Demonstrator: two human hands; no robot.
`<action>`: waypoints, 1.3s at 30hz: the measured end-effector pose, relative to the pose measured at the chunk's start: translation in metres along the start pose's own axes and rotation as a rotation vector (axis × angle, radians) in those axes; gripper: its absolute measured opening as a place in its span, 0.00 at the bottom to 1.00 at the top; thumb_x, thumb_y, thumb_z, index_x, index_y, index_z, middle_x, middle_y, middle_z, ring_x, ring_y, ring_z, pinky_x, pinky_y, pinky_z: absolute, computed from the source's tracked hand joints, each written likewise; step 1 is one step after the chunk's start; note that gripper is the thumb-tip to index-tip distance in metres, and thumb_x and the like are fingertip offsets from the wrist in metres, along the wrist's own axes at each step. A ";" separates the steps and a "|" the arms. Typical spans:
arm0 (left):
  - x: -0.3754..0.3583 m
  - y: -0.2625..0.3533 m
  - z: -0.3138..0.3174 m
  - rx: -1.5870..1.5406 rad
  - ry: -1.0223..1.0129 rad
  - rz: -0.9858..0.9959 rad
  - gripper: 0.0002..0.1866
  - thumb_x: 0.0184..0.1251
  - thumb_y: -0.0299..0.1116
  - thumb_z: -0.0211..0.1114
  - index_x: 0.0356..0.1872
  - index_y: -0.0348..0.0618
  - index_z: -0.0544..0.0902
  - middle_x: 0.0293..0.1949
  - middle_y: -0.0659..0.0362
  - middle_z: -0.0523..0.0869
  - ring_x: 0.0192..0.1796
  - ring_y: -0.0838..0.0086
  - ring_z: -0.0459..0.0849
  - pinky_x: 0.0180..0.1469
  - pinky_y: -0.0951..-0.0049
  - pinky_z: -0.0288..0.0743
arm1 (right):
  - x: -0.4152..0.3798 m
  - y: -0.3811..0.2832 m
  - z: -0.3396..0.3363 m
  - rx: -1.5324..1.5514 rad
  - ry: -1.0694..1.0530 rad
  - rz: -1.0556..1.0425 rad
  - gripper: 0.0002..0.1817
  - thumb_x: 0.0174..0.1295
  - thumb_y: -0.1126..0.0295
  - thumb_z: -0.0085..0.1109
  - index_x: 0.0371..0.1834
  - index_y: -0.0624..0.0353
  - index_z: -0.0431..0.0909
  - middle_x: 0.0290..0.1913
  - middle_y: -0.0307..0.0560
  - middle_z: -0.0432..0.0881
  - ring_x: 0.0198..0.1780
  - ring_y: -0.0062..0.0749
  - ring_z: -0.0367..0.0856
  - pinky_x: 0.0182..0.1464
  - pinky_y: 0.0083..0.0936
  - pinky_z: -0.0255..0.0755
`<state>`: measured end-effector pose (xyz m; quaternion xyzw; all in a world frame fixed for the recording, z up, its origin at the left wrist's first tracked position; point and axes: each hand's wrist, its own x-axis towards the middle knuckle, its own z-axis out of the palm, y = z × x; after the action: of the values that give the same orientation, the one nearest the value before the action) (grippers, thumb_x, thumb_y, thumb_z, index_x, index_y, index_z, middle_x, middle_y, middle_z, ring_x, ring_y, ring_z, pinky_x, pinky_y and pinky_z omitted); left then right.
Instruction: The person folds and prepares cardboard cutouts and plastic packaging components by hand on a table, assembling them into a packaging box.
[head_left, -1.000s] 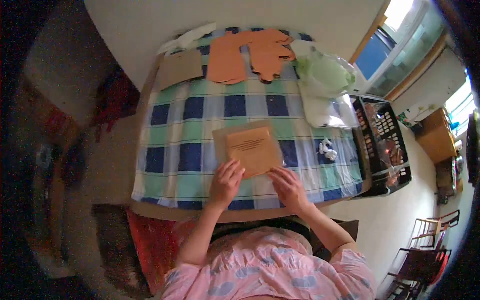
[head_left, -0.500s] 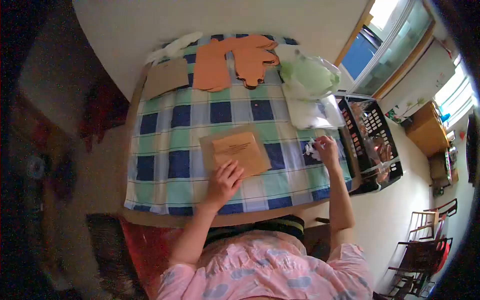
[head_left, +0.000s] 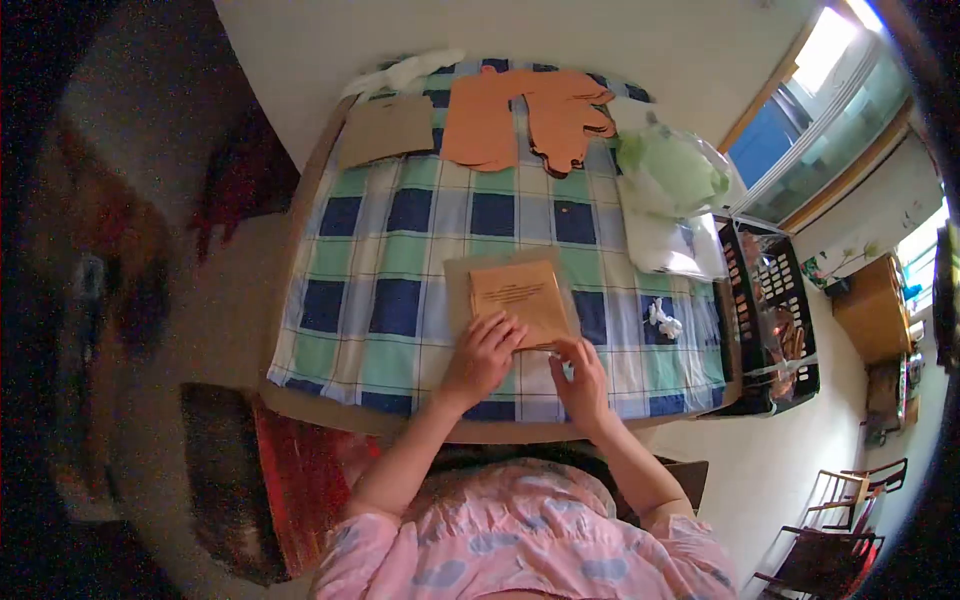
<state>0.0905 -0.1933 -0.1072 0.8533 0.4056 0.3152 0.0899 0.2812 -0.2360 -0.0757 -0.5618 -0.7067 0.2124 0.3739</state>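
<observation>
the brown paper packet (head_left: 520, 300), printed with a few dark lines, lay on the checked cloth (head_left: 355, 260) near the person's edge of the table (head_left: 330, 408). it rested on a larger translucent plastic sleeve (head_left: 458, 285), whose margins showed past the packet's left, top and right sides. the left hand (head_left: 482, 362) was palm down at the packet's lower left, open and a little spread, its fingers laid over the brown paper and not closed around it. the right hand (head_left: 582, 380) was at the packet's lower right corner, its fingers curved and its thumb apart from the forefinger; whether the fingertips pinched the paper or the sleeve could not be told.

to the right of the packet, well apart from it, a small crumpled white scrap (head_left: 663, 318) sat on the cloth. beyond that, near the table's right side, were flat clear plastic bags (head_left: 675, 245), with a pale green plastic bundle (head_left: 675, 172) just above them. along the far side lay flat orange cut-out pieces (head_left: 482, 125), some with dark edges showing beneath, and to their left a grey-brown sheet (head_left: 388, 132), with a long white bundle (head_left: 405, 75) behind it. a black plastic crate (head_left: 735, 290) stood just beside the table's right edge, with reddish things in clear wrapping inside, too unclear to name.
</observation>
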 end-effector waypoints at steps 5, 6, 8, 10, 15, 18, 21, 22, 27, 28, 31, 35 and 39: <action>-0.003 -0.002 0.006 -0.042 0.010 -0.028 0.25 0.54 0.24 0.60 0.57 0.43 0.75 0.58 0.53 0.76 0.64 0.60 0.70 0.67 0.55 0.58 | -0.024 0.002 0.000 -0.178 -0.183 -0.305 0.19 0.52 0.76 0.58 0.50 0.59 0.76 0.57 0.50 0.74 0.57 0.47 0.72 0.60 0.43 0.65; -0.003 -0.003 0.006 -0.058 0.003 -0.043 0.26 0.54 0.23 0.60 0.58 0.45 0.75 0.59 0.54 0.75 0.65 0.59 0.69 0.68 0.55 0.58 | -0.025 0.006 0.001 -0.206 -0.203 -0.344 0.20 0.52 0.75 0.58 0.51 0.59 0.75 0.59 0.50 0.73 0.59 0.47 0.71 0.63 0.44 0.63; -0.002 -0.003 0.005 -0.063 0.008 -0.044 0.25 0.54 0.23 0.60 0.57 0.45 0.75 0.59 0.54 0.75 0.65 0.60 0.69 0.68 0.55 0.58 | -0.027 0.008 0.001 -0.261 -0.257 -0.336 0.21 0.53 0.73 0.57 0.53 0.59 0.74 0.62 0.51 0.70 0.62 0.49 0.68 0.68 0.47 0.56; -0.001 -0.002 0.002 -0.045 0.031 -0.016 0.22 0.55 0.25 0.60 0.54 0.41 0.77 0.56 0.52 0.76 0.63 0.60 0.70 0.67 0.56 0.58 | -0.027 0.009 0.004 -0.298 -0.290 -0.337 0.22 0.53 0.72 0.56 0.54 0.60 0.73 0.63 0.52 0.69 0.65 0.48 0.65 0.70 0.47 0.52; -0.003 -0.005 0.006 -0.053 0.001 -0.044 0.25 0.55 0.23 0.60 0.58 0.46 0.75 0.59 0.54 0.75 0.65 0.60 0.69 0.68 0.55 0.58 | -0.014 0.014 0.026 -0.436 -0.366 -0.304 0.25 0.54 0.71 0.57 0.57 0.66 0.69 0.64 0.54 0.67 0.68 0.47 0.61 0.71 0.46 0.50; -0.004 -0.009 0.011 -0.042 -0.002 -0.041 0.27 0.54 0.23 0.61 0.59 0.47 0.75 0.61 0.54 0.75 0.66 0.59 0.68 0.68 0.55 0.59 | 0.000 0.009 0.036 -0.438 -0.312 -0.303 0.27 0.55 0.65 0.57 0.58 0.62 0.69 0.61 0.54 0.70 0.64 0.50 0.66 0.70 0.47 0.52; -0.001 -0.004 0.004 -0.064 0.036 -0.035 0.26 0.53 0.24 0.63 0.57 0.46 0.76 0.59 0.53 0.76 0.65 0.57 0.69 0.68 0.56 0.60 | 0.002 0.002 0.029 -0.324 -0.292 -0.279 0.23 0.54 0.69 0.58 0.55 0.61 0.73 0.58 0.52 0.73 0.61 0.51 0.69 0.65 0.46 0.60; 0.001 0.001 -0.003 -0.079 0.056 -0.039 0.25 0.53 0.25 0.64 0.57 0.46 0.76 0.58 0.52 0.76 0.64 0.57 0.70 0.67 0.56 0.61 | -0.001 -0.002 0.021 -0.257 -0.216 -0.276 0.21 0.54 0.72 0.58 0.53 0.60 0.74 0.56 0.52 0.73 0.58 0.51 0.70 0.63 0.44 0.63; -0.034 0.031 -0.019 -0.036 0.087 -0.037 0.19 0.51 0.25 0.65 0.47 0.42 0.78 0.48 0.55 0.77 0.54 0.57 0.75 0.58 0.59 0.68 | -0.027 0.012 -0.053 -0.041 0.152 0.037 0.14 0.53 0.83 0.57 0.42 0.57 0.80 0.46 0.52 0.77 0.47 0.47 0.76 0.53 0.35 0.72; -0.042 0.032 -0.020 -0.042 0.061 -0.045 0.18 0.50 0.24 0.65 0.45 0.42 0.78 0.47 0.55 0.78 0.52 0.57 0.75 0.56 0.59 0.70 | -0.023 0.018 -0.067 -0.133 0.252 0.058 0.13 0.54 0.83 0.56 0.41 0.57 0.80 0.44 0.51 0.78 0.46 0.46 0.77 0.52 0.33 0.72; -0.040 0.024 -0.029 -0.058 0.192 -0.179 0.15 0.53 0.23 0.63 0.44 0.41 0.78 0.46 0.54 0.78 0.50 0.57 0.76 0.53 0.59 0.70 | -0.012 0.034 -0.095 -0.352 0.210 -0.024 0.11 0.56 0.83 0.55 0.41 0.59 0.79 0.46 0.50 0.79 0.48 0.44 0.77 0.52 0.31 0.70; -0.022 -0.005 -0.028 0.136 0.213 -0.313 0.17 0.58 0.27 0.62 0.50 0.39 0.77 0.53 0.51 0.77 0.57 0.56 0.73 0.61 0.57 0.65 | 0.033 0.041 -0.062 -0.139 0.167 -0.049 0.14 0.59 0.81 0.54 0.49 0.61 0.77 0.56 0.54 0.75 0.58 0.47 0.73 0.59 0.33 0.68; -0.018 -0.027 -0.013 0.099 0.147 -0.266 0.20 0.59 0.30 0.62 0.53 0.38 0.76 0.57 0.50 0.75 0.61 0.54 0.70 0.64 0.54 0.61 | 0.057 0.055 -0.013 -0.430 -0.118 -0.398 0.19 0.66 0.70 0.50 0.60 0.60 0.71 0.63 0.56 0.70 0.64 0.52 0.68 0.63 0.34 0.64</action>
<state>0.0566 -0.1903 -0.1163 0.7701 0.5354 0.3418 0.0589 0.3211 -0.1677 -0.0903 -0.4651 -0.8523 0.0127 0.2390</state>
